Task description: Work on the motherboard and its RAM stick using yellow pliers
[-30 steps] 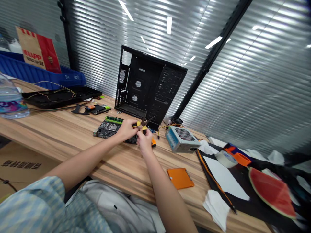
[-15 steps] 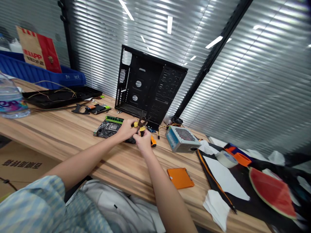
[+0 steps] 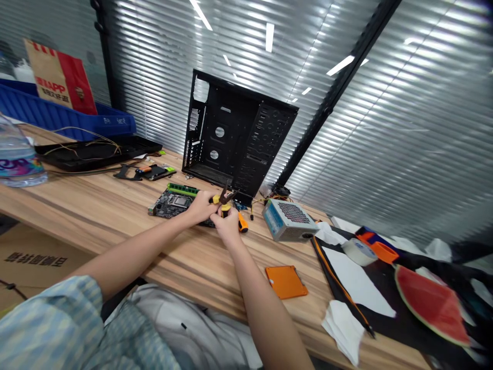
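Observation:
Both my hands meet low over the table, holding a pair of yellow-handled pliers (image 3: 223,201) with the dark steel jaws pointing up. My left hand (image 3: 200,207) grips the handles from the left, and my right hand (image 3: 228,225) holds them from below. Just behind my hands lies a motherboard (image 3: 171,203) with a green RAM stick (image 3: 183,189) along its far edge. Its near right corner is hidden under my hands. An orange-and-black screwdriver handle (image 3: 242,223) lies right of my right hand, and the black computer case panel (image 3: 234,134) stands beyond.
A grey power supply (image 3: 288,220) sits to the right. Nearer me lies an orange plate (image 3: 285,282). A black mat (image 3: 385,293) holds a tape roll (image 3: 358,252). Far left are a water bottle (image 3: 17,159), a black tray with wires (image 3: 96,153) and a blue bin (image 3: 57,115).
The pliers' jaws have narrowed and moved slightly left and down, with my hands drawn closer together around the handles. The screwdriver handle now shows more clearly beside my right hand.

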`<state>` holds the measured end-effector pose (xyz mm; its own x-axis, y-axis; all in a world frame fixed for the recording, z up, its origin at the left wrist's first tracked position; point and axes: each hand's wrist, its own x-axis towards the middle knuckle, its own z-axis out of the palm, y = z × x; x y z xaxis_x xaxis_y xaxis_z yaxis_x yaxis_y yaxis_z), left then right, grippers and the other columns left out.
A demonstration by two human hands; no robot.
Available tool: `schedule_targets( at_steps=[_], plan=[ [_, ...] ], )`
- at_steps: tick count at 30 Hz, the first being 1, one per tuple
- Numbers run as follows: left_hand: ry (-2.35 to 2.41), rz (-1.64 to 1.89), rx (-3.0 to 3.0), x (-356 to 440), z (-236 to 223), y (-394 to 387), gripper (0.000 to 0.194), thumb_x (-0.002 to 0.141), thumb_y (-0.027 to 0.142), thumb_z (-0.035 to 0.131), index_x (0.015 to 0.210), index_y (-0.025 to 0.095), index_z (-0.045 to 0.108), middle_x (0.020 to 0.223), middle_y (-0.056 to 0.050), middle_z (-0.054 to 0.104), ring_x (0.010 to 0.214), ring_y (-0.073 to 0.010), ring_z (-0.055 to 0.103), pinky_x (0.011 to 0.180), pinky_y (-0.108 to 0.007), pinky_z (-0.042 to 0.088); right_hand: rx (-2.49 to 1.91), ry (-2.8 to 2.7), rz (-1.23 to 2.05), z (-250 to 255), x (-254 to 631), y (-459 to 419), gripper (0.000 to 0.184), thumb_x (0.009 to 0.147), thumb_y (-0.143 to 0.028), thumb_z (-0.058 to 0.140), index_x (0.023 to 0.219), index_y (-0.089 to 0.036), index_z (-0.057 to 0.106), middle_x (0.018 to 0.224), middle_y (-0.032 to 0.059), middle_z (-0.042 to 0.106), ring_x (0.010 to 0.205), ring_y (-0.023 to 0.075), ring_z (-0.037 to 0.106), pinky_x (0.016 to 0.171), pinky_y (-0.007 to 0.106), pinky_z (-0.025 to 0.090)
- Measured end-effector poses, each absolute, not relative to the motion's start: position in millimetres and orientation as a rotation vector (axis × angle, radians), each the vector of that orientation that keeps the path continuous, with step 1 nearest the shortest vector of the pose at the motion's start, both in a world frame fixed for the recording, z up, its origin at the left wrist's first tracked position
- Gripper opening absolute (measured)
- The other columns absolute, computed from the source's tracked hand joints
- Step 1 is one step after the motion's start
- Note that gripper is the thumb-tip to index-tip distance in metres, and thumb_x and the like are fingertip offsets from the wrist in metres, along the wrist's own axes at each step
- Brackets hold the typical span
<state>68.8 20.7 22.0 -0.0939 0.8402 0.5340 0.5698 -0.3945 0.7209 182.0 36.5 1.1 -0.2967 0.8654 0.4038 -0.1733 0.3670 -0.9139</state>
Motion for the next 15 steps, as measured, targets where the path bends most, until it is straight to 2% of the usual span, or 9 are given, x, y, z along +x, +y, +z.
schedule_targets(
  at_steps=[15],
  plan=[
    [1.691,1.387,1.899,70.0,18.5,25.8,0.019,0.069,0.017,0.052,0.054,0.013,0.062,0.052,0.002,0.061,0.054,-0.0108,0.052,0.053,-0.020,0.034,-0.753,-1.476,1.229,-10.5,181.1,41.4,0.019,0.052,-0.021,0.053,0.053,-0.022,0.035,0.053,-0.0075,0.038,0.053,0.0086,0.033,0.051,0.022,0.029]
  ],
)
